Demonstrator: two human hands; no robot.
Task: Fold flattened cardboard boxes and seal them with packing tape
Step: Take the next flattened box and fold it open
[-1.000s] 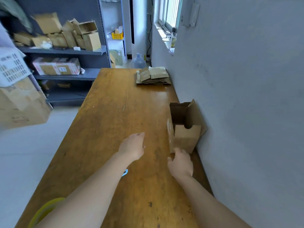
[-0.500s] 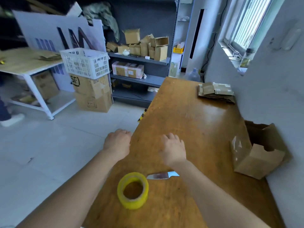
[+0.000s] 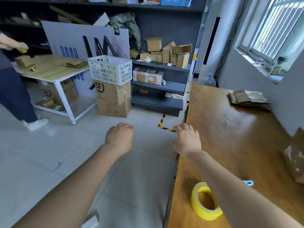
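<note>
A yellow roll of packing tape [image 3: 205, 200] lies on the brown wooden table [image 3: 230, 129] near its front left edge. A stack of flattened cardboard boxes [image 3: 248, 100] sits at the table's far right, by the wall. The taped, folded box [image 3: 296, 165] shows only partly at the right frame edge. My left hand [image 3: 119, 137] hovers over the floor left of the table, fingers curled under, holding nothing. My right hand [image 3: 187, 139] hangs over the table's left edge with loosely spread fingers, empty. A blue-handled tool [image 3: 248, 182] peeks out behind my right forearm.
A white plastic crate [image 3: 110, 69] tops two stacked cartons [image 3: 113, 99] on the floor ahead. Dark shelving [image 3: 161, 66] holds several small folded boxes. Another person [image 3: 11, 83] stands at a light wooden table [image 3: 49, 68] on the left. A window [image 3: 276, 30] is upper right.
My view has swung left, away from the wall and the folded box. Both hands have moved left with it; the left one now hangs over the floor, the right over the table's edge.
</note>
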